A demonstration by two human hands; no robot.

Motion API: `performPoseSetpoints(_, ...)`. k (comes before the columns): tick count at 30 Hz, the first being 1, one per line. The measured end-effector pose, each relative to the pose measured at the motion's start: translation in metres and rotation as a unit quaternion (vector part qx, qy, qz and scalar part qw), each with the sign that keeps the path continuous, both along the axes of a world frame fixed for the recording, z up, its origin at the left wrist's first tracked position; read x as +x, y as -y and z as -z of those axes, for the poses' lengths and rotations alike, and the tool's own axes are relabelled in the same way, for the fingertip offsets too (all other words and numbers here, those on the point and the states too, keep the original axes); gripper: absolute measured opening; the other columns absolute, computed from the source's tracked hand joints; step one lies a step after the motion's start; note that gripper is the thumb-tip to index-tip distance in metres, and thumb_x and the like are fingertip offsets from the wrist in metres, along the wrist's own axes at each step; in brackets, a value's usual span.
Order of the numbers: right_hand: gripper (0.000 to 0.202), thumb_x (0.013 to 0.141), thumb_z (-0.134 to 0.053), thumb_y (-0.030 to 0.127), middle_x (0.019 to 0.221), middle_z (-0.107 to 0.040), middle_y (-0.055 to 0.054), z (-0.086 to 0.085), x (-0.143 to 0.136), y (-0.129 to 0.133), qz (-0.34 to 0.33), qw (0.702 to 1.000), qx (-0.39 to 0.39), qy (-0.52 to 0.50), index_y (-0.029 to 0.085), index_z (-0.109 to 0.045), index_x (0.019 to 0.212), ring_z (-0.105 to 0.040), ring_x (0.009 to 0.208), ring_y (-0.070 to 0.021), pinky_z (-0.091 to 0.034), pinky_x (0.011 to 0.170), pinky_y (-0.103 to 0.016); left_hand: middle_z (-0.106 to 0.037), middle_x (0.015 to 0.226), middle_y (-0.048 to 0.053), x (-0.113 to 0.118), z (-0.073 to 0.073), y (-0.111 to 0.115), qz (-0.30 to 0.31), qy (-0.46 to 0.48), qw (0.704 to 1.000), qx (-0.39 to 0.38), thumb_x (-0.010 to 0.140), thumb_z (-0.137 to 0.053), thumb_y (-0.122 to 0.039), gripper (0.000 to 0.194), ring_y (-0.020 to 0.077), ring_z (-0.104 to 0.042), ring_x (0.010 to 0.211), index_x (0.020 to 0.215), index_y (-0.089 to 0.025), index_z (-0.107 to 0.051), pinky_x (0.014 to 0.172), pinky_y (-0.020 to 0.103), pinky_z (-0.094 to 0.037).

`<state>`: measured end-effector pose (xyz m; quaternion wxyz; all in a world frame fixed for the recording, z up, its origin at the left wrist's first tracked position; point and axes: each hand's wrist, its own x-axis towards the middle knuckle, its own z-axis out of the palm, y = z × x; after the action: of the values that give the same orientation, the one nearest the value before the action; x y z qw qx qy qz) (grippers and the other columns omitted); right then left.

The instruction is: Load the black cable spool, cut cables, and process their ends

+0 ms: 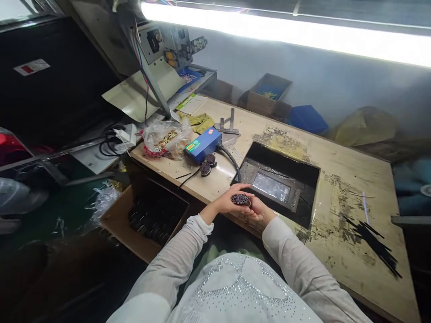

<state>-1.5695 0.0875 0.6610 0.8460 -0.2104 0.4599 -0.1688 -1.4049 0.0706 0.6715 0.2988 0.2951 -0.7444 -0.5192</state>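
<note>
Near the front edge of the table, my left hand [227, 200] is wrapped round a bundle of thin dark pieces [240, 199], whose dotted end faces up. My right hand [258, 210] meets it from the right, its fingers closed under and against the same bundle. Two similar dark bundles [208, 165] stand on the table beside a blue box-shaped device [203, 144]. A ribbed black hose runs from that device toward the rectangular opening behind my hands, where a metal frame [272, 186] with a shiny plate sits.
The wooden table [350, 264] carries loose black strips [379, 246] at right, a plastic bag [166, 137] of small parts and a metal bracket [230, 124]. A cardboard box [117, 220] with dark items stands below left. A bright tube light [286, 36] hangs above.
</note>
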Motion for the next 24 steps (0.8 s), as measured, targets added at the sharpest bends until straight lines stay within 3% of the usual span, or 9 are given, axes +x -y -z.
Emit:
performPoseSetpoints(4, 0.024, 0.087, -0.049, 0.038, 0.057, -0.063, -0.002, 0.001, 0.000, -0.007, 0.077, 0.992, -0.086, -0.041, 0.016, -0.058, 0.090, -0.044, 0.034, -0.0068, -0.035, 0.030, -0.014, -0.061, 0.129, 0.011, 0.016, 0.011, -0.008, -0.111, -0.005, 0.994, -0.008, 0.069, -0.079, -0.042, 0.038, 0.0274, -0.047, 0.128, 0.102, -0.023, -0.074, 0.112, 0.043, -0.034)
performPoseSetpoints(8, 0.020, 0.084, -0.053, 0.035, 0.067, -0.067, -0.002, 0.004, -0.018, -0.013, 0.107, 0.978, -0.155, -0.090, 0.017, -0.057, 0.091, -0.048, 0.039, -0.0062, -0.038, 0.033, -0.014, -0.061, 0.131, 0.008, 0.030, 0.026, -0.011, -0.208, 0.111, 0.970, -0.062, 0.064, -0.082, -0.045, 0.038, 0.0301, -0.040, 0.134, 0.096, -0.026, -0.076, 0.115, 0.049, -0.027)
performPoseSetpoints(10, 0.019, 0.082, -0.056, 0.035, 0.066, -0.066, 0.000, 0.006, -0.022, -0.015, 0.101, 0.974, -0.165, -0.117, 0.018, -0.056, 0.091, -0.049, 0.040, -0.0066, -0.039, 0.033, -0.014, -0.058, 0.135, 0.008, 0.036, 0.032, -0.011, -0.204, 0.173, 0.961, -0.070, 0.061, -0.083, -0.048, 0.042, 0.0325, -0.036, 0.136, 0.097, -0.027, -0.076, 0.115, 0.051, -0.024)
performPoseSetpoints(14, 0.020, 0.080, -0.060, 0.035, 0.065, -0.064, 0.001, 0.008, -0.018, -0.017, 0.082, 0.968, -0.180, -0.154, 0.019, -0.055, 0.089, -0.048, 0.039, -0.0071, -0.038, 0.032, -0.016, -0.051, 0.142, 0.010, 0.041, 0.036, -0.009, -0.178, 0.204, 0.960, -0.075, 0.054, -0.085, -0.054, 0.071, 0.0345, -0.031, 0.139, 0.117, -0.028, -0.068, 0.114, 0.052, -0.025)
performPoseSetpoints(20, 0.030, 0.075, -0.066, 0.044, 0.065, -0.064, 0.001, 0.011, -0.018, -0.017, 0.081, 0.965, -0.202, -0.144, 0.020, -0.055, 0.088, -0.048, 0.040, -0.0076, -0.038, 0.034, -0.018, -0.050, 0.144, 0.005, 0.036, 0.034, -0.005, -0.174, 0.200, 0.961, -0.083, 0.063, -0.080, -0.052, 0.044, 0.0321, -0.029, 0.141, 0.101, -0.031, -0.075, 0.117, 0.053, -0.016)
performPoseSetpoints(24, 0.039, 0.071, -0.069, 0.051, 0.067, -0.060, 0.002, 0.014, -0.020, -0.021, 0.096, 0.957, -0.233, -0.143, 0.020, -0.054, 0.089, -0.048, 0.045, -0.0082, -0.039, 0.038, -0.020, -0.056, 0.139, 0.005, 0.032, 0.031, -0.006, -0.209, 0.167, 0.963, -0.031, 0.058, -0.084, -0.044, 0.034, 0.0326, -0.031, 0.140, 0.088, -0.028, -0.076, 0.119, 0.055, -0.010)
